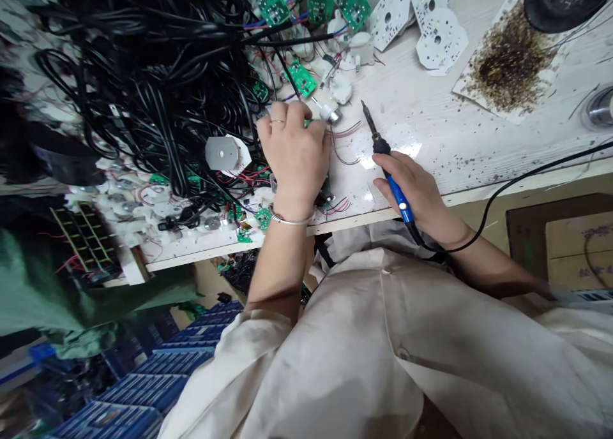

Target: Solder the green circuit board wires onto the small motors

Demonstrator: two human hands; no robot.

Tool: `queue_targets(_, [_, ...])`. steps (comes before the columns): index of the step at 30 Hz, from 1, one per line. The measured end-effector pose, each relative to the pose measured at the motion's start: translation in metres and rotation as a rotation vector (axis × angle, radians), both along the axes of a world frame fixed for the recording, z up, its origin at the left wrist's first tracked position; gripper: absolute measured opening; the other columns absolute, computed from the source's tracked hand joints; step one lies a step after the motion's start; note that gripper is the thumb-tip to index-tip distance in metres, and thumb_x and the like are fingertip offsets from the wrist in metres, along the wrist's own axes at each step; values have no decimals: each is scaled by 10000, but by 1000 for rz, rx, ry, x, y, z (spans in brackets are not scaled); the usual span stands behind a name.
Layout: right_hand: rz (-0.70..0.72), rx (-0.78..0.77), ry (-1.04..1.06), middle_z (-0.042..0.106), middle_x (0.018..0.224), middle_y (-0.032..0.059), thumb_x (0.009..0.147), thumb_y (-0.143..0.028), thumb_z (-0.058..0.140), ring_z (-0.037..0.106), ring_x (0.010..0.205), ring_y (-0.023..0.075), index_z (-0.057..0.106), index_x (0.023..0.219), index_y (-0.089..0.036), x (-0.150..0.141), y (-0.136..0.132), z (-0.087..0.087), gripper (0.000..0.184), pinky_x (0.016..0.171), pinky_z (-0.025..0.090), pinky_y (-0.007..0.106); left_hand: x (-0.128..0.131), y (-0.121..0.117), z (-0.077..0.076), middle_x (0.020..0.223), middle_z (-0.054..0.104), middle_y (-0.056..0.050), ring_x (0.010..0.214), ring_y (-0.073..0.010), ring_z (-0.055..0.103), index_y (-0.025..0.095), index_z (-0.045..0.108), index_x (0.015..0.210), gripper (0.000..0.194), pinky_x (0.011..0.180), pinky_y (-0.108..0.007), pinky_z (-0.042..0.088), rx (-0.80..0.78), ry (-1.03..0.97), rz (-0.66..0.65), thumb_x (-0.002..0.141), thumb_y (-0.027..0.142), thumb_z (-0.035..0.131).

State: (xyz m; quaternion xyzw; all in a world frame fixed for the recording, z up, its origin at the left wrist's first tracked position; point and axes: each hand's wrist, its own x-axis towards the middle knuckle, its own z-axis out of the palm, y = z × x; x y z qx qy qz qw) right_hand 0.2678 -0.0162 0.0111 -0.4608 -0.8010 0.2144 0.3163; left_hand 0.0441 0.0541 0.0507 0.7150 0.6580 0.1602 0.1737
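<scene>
My right hand (414, 187) is closed round the blue handle of a soldering iron (395, 187), its dark tip pointing up and away over the bench. My left hand (297, 145) rests with curled fingers among the parts, beside the pile of black cables (167, 94). Whatever its fingers grip is hidden beneath the hand. Just past its fingertips lies a small white part with a metal end (328, 111). A green circuit board (301, 78) with wires sits beyond it. Between my hands, thin red and black wires (345, 133) stretch toward a shiny white LED board (405, 142).
White LED boards (438, 40) are stacked at the back. To the right, a sheet with brown solder residue (507, 62) lies near a black round dish (565, 2). The iron's cord (507, 184) runs along the bench's front edge. Blue boxes (143, 381) stand below left.
</scene>
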Motion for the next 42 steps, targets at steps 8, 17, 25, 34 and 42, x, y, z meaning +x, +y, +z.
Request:
queue_targets(8, [-4,-46,-29,646,1126,74,1047,-362,386,653,1025,242,444,1408,-282,-3,-1,0,374,858,598,397,-1,2,-11,964,623,-42,1131,-288,408,265,573,787,176,1097,-532,215,89,-35,-106,921,309,678])
queue_targets(17, [-107,-27,12,629,1125,76,1051,-399,361,653,992,245,429,1412,-284,-2,-5,-2,385,787,588,377,11,19,-30,952,643,-68,1161,-278,404,260,587,842,107,1052,-524,261,147,32,-15,944,273,619])
queue_targets(25, [-110,-83,-11,600,1124,70,1055,-421,312,641,969,236,418,1419,-297,-4,-5,-3,399,787,583,370,-5,-14,12,961,721,-62,1045,-302,585,252,621,741,218,911,-538,436,77,308,-324,940,219,538])
queue_targets(34, [-117,-48,-38,607,1095,70,1055,-425,308,645,952,231,451,1392,-276,-4,-4,-1,395,757,583,349,8,-15,24,924,751,-16,827,-197,675,274,717,1028,129,781,-355,525,131,9,-284,983,299,598])
queue_targets(42, [-41,-92,2,639,1116,68,1056,-426,314,659,1015,226,455,1398,-294,-2,-4,2,393,830,603,365,33,-30,-18,867,661,-21,867,-184,628,231,618,841,116,786,-335,506,95,-176,-189,925,169,566])
